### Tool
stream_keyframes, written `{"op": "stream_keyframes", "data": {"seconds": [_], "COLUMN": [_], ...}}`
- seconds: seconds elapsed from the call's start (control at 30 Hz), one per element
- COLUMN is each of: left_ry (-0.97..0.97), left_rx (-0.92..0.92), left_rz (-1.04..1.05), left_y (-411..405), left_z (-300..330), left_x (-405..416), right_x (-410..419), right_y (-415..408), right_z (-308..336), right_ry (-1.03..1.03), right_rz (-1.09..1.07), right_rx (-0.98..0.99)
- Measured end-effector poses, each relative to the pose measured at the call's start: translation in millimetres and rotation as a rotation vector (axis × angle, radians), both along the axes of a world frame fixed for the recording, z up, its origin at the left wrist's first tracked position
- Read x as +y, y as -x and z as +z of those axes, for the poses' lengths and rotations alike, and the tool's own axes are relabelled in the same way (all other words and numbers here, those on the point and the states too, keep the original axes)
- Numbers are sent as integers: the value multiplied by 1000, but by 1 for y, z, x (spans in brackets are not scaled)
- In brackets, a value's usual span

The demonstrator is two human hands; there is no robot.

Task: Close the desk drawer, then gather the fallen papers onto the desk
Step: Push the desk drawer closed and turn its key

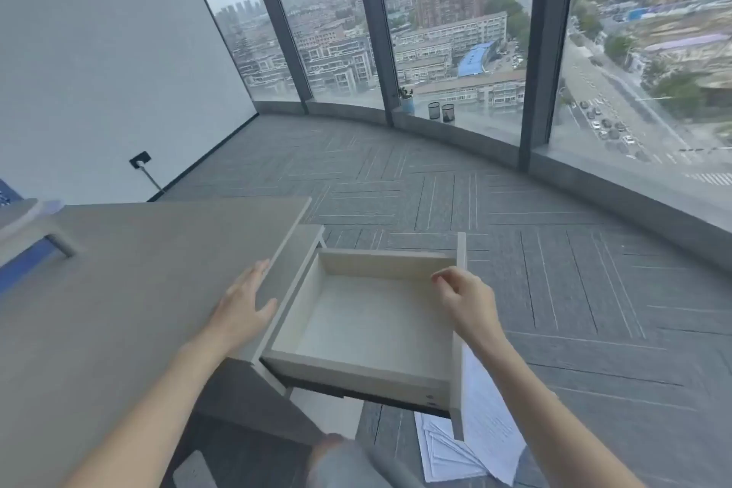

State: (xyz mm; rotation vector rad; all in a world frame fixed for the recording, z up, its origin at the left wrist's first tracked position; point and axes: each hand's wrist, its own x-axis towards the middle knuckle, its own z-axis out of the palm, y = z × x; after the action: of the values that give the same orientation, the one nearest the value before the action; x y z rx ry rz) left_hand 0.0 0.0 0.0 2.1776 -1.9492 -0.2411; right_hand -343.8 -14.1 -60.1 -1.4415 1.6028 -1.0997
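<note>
The desk drawer stands pulled out to the right of the grey desk; its pale wooden inside holds nothing. My left hand lies flat and open on the desk's right edge, beside the drawer. My right hand hovers over the drawer's far right corner, by its grey front panel, fingers loosely curled with nothing in them. Fallen white papers lie in a fanned pile on the carpet under the drawer's front, partly hidden by the drawer and my right forearm.
Grey patterned carpet spreads to the right and ahead. Curved floor-to-ceiling windows stand behind, with a small plant and two mesh cups on the sill. A blue and grey object sits on the desk's left. My knee shows below.
</note>
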Motion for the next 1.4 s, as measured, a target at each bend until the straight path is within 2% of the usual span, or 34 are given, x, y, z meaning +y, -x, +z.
{"op": "stream_keyframes", "data": {"seconds": [0.13,0.27,0.43,0.57,0.83,1.1,1.4], "left_ry": [-73,-107,-93,-60,-9,17,-1], "left_rx": [-84,-177,-206,-217,-171,-148,-110], "left_rz": [-22,-60,-55,-53,-53,-50,-47], "left_y": [-26,-40,-44,-45,-48,-48,-53], "left_z": [-15,-29,-31,-34,-36,-36,-41], "left_x": [-25,-39,-46,-48,-48,-47,-49], "right_x": [0,2,2,3,3,-6,-16], "right_y": [6,9,12,18,26,20,-10], "right_z": [-29,-50,-66,-78,-97,-106,-99], "right_ry": [-82,-151,-185,-202,-334,-402,-458], "right_rz": [-119,-128,-124,-146,-220,-290,-224], "right_rx": [232,265,96,45,-256,-445,-482]}}
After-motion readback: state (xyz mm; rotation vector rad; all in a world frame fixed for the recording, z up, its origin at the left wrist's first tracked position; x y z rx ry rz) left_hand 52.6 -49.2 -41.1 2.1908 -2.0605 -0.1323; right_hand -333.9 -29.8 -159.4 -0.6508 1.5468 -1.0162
